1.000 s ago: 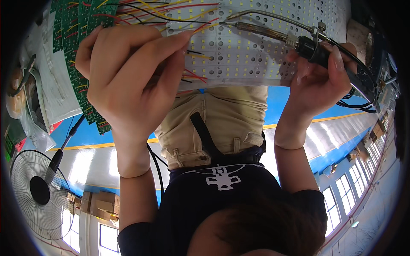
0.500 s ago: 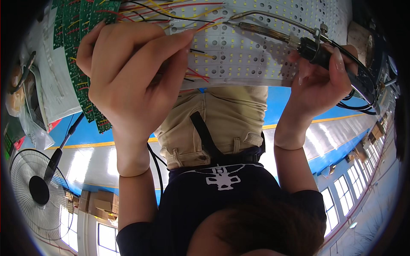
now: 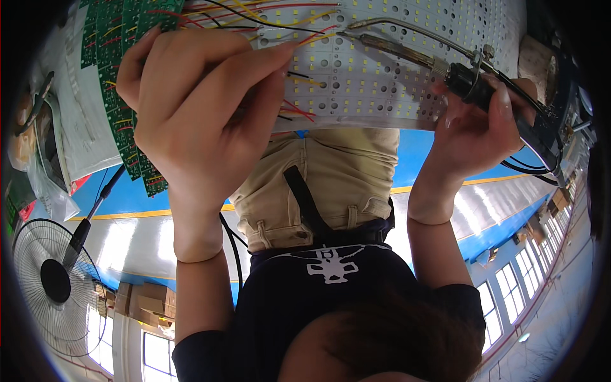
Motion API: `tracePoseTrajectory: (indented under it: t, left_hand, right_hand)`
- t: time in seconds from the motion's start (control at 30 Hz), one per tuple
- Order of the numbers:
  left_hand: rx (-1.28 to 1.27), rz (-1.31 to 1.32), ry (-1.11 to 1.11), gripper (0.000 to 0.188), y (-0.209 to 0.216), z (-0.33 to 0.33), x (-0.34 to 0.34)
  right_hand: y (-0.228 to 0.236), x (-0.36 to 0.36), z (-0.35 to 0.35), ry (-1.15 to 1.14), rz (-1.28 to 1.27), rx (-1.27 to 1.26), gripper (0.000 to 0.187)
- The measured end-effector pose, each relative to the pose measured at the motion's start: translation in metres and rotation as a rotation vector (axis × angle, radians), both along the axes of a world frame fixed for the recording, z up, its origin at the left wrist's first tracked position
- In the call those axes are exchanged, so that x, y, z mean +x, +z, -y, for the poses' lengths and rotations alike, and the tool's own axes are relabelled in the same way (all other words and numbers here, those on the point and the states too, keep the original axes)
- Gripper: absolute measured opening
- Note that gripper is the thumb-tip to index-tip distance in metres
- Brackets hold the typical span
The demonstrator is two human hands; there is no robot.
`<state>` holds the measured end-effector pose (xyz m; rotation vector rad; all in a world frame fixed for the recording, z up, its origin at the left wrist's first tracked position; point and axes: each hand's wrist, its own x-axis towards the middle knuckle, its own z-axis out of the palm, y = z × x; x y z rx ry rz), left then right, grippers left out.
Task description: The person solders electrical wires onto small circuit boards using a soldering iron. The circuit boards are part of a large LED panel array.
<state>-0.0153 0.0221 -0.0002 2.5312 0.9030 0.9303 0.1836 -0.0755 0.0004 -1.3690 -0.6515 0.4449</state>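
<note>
My left hand (image 3: 203, 108) is closed, thumb and finger pinching thin red and yellow wires (image 3: 317, 37) whose ends stick out to the right. Those ends lie over a white LED panel (image 3: 382, 95) dotted with small yellow squares and round holes. In my right hand (image 3: 480, 124) is a soldering iron (image 3: 398, 52), gripped by its black handle. A thin curved metal tube (image 3: 414, 28) is clamped along the iron. Its end and the iron's tip meet close to the wire ends; whether they touch cannot be made out.
Green circuit boards (image 3: 109, 83) with short red and yellow wires lie left of the panel, partly behind my left hand. More loose wires (image 3: 289, 6) cross the panel's far side. A black cable (image 3: 541, 167) hangs at the right. A fan (image 3: 55, 281) stands at lower left.
The panel, wire ends and iron tip appear slightly further right in view. The iron's handle has tilted a little, and both hands keep their hold.
</note>
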Motion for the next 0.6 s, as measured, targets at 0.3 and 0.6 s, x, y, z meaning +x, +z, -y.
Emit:
tracePoseTrajectory:
  t: [0.3, 0.6]
  left_hand:
    - [-0.003, 0.001, 0.008, 0.022, 0.000, 0.001, 0.003]
    - [0.002, 0.000, 0.006, 0.022, 0.000, 0.000, 0.001]
  right_hand:
    - [-0.007, 0.019, 0.019, 0.177, 0.433, -0.065, 0.024]
    - [-0.015, 0.015, 0.009, -0.030, 0.634, -0.006, 0.011]
